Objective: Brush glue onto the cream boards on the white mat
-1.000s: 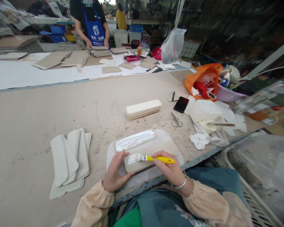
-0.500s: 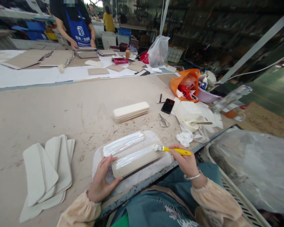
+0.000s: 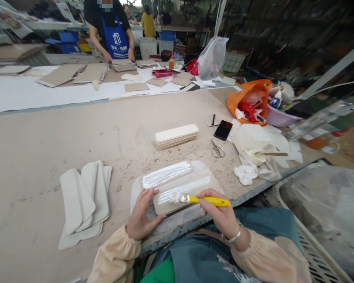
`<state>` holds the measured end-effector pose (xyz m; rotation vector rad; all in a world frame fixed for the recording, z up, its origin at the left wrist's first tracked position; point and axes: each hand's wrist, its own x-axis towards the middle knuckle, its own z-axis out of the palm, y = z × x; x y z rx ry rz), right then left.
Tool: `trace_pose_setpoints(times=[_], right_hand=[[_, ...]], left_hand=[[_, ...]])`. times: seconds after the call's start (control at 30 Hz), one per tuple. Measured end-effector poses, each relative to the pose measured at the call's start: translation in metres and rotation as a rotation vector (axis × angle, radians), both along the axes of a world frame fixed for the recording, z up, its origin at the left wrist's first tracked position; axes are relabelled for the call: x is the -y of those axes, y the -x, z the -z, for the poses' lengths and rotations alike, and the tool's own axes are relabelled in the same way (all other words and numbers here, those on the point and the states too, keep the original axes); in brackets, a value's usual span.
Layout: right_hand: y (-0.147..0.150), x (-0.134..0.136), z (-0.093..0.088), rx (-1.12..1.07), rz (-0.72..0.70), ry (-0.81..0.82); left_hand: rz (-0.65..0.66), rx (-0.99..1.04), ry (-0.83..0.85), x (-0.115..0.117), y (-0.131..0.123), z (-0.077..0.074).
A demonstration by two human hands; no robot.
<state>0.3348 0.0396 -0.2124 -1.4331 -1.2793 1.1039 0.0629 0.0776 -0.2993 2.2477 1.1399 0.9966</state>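
Observation:
My right hand (image 3: 220, 210) is closed around the yellow handle of a paintbrush (image 3: 208, 199). Its bristles, coated in white paste, touch the near long beige board (image 3: 183, 206), which carries a white glossy streak. My left hand (image 3: 144, 214) spans that board's left end, thumb at the near corner and fingers at the far one, gripping it by the edges. Just behind lies a second board (image 3: 166, 175) with a wet white coating. Both rest on a whitish sheet (image 3: 205, 167). Farther back stands a neat stack of similar boards (image 3: 177, 136).
Pale rounded pieces (image 3: 84, 200) lie fanned at left. Scissors (image 3: 217, 149), a phone (image 3: 223, 130), a white tub with a stick (image 3: 249, 143) and crumpled tissue (image 3: 246, 173) are at right, near an orange bag (image 3: 249, 101). Across the table stands a co-worker (image 3: 115, 35).
The brush has moved left and nearer along the near board, from its right end toward its left part. My left hand stays at the board's left end. The whole view has shifted.

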Motion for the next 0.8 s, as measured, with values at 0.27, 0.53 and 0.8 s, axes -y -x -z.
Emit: trace_pose_setpoints(times=[0.27,0.53,0.8], right_hand=[[0.034,-0.01,0.005,0.068,-0.182,-0.073],[0.003,-0.008,-0.001,0.165,-0.105,-0.061],[-0.054,-0.002,-0.001,0.28,0.052,-0.022]], left_hand=[[0.007,-0.008,0.005,0.001,0.002,0.003],[0.007,-0.022,-0.039,-0.002,0.001,0.003],[0.025,-0.045,-0.072,-0.004,0.001,0.005]])
